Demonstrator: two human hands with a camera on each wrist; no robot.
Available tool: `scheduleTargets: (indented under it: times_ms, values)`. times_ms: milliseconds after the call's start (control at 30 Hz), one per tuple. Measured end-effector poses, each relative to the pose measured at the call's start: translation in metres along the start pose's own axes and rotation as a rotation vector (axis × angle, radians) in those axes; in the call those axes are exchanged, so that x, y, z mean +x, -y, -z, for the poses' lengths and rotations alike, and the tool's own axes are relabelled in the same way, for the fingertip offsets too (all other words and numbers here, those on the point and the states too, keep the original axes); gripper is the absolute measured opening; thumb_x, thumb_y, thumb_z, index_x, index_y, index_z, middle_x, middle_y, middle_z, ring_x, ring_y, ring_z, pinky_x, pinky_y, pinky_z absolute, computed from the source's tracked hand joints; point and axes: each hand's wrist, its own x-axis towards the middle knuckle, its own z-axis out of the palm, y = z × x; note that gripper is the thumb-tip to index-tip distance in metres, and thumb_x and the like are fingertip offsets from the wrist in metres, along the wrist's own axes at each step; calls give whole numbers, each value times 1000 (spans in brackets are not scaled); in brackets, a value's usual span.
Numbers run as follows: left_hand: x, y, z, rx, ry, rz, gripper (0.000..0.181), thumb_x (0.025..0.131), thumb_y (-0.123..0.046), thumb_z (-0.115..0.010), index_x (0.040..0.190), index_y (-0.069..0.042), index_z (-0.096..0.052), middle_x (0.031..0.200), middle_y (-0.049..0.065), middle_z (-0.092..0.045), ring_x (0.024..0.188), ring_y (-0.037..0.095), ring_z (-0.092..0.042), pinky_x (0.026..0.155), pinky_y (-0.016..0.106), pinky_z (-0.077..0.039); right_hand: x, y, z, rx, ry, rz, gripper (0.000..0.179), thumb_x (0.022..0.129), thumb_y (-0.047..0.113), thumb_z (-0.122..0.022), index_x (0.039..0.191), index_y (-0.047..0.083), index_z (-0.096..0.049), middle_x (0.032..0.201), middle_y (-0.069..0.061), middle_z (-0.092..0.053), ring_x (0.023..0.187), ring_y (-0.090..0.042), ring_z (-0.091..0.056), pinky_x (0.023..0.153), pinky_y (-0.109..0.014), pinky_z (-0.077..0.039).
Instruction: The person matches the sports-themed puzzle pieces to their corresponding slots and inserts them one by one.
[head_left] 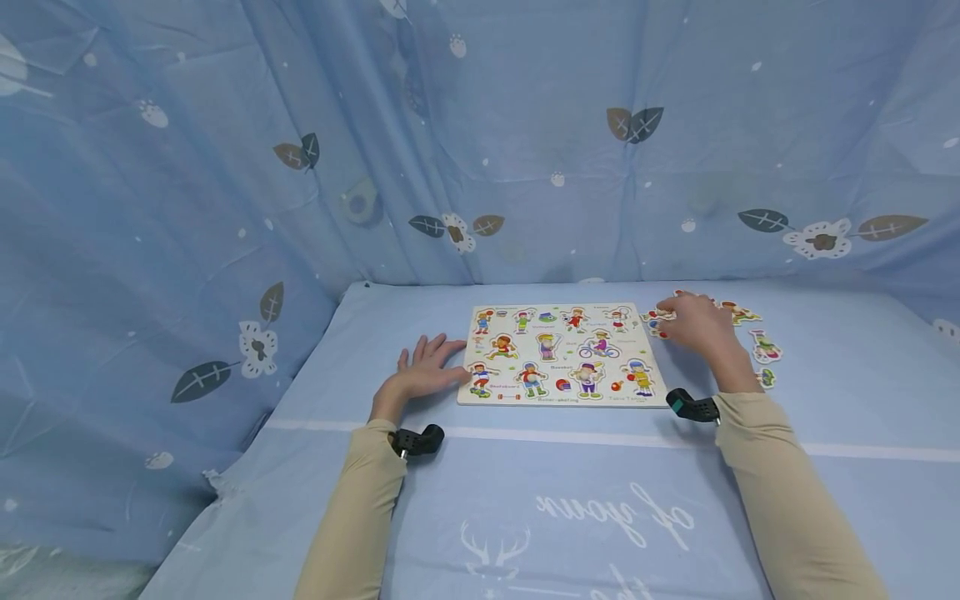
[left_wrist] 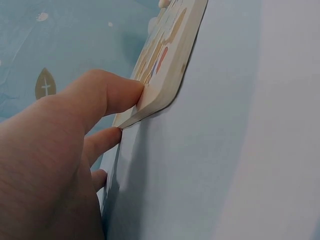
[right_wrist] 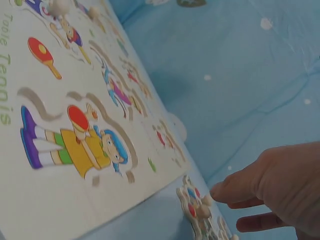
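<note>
A wooden peg puzzle board (head_left: 517,402) with printed sports figures lies flat on the table. My left hand (head_left: 429,369) is at its left edge, fingers spread. In the left wrist view, the thumb (left_wrist: 125,95) rests on top of the board's corner and a fingertip touches the side. My right hand (head_left: 697,327) hovers over several loose puzzle pieces beside the board's right edge, partly covering them. The right wrist view shows its thumb tip close to the wooden knob of one piece (right_wrist: 191,206), with the fingers apart and nothing between them.
More loose pieces lie to the right, among them a green and purple figure (head_left: 766,347) and a small green one (head_left: 765,377). A blue patterned cloth covers the table (head_left: 570,467). Blue curtains (head_left: 525,167) hang behind and at the left.
</note>
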Motion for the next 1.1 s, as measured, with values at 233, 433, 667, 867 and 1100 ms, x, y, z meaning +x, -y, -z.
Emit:
scheduleTargets:
  times_ms: [233, 433, 667, 867, 1100]
  values:
    - [4, 0, -2, 26, 24, 30, 76, 87, -55, -53, 156, -31, -31, 167, 7, -5, 152, 35, 11, 118, 60, 9, -1, -15, -2, 24, 24, -33, 43, 94, 17, -60, 132, -3, -59, 131, -29, -56, 115, -47, -53, 88, -65, -43]
    - [3, -1, -2, 16, 4, 18, 75, 87, -53, -56, 154, -27, -35, 167, 10, -8, 152, 38, 9, 117, 62, 8, -1, -25, -10, 59, 12, -43, 37, 91, 15, -63, 122, -4, -65, 117, -25, -65, 97, -37, -60, 77, -53, -47]
    - [-1, -2, -1, 27, -8, 15, 74, 88, -55, -56, 154, -27, -35, 167, 11, -9, 152, 39, 8, 117, 63, 7, 0, -27, -15, 73, -9, -38, 36, 91, 16, -64, 122, -3, -66, 116, -24, -64, 97, -37, -59, 75, -50, -48]
    - [-2, -1, -2, 13, -13, 14, 74, 88, -53, -56, 154, -27, -36, 166, 11, -9, 152, 38, 8, 117, 63, 7, 1, -27, -15, 64, -6, -40, 36, 91, 16, -64, 122, -2, -66, 116, -25, -64, 97, -38, -59, 76, -53, -47]
    - [-1, 0, -2, 17, -18, 0, 74, 87, -54, -56, 153, -28, -36, 167, 10, -9, 152, 38, 7, 117, 64, 7, -1, -25, -14, 51, 2, -42, 37, 91, 17, -62, 125, 0, -65, 116, -25, -63, 97, -38, -59, 76, -55, -46]
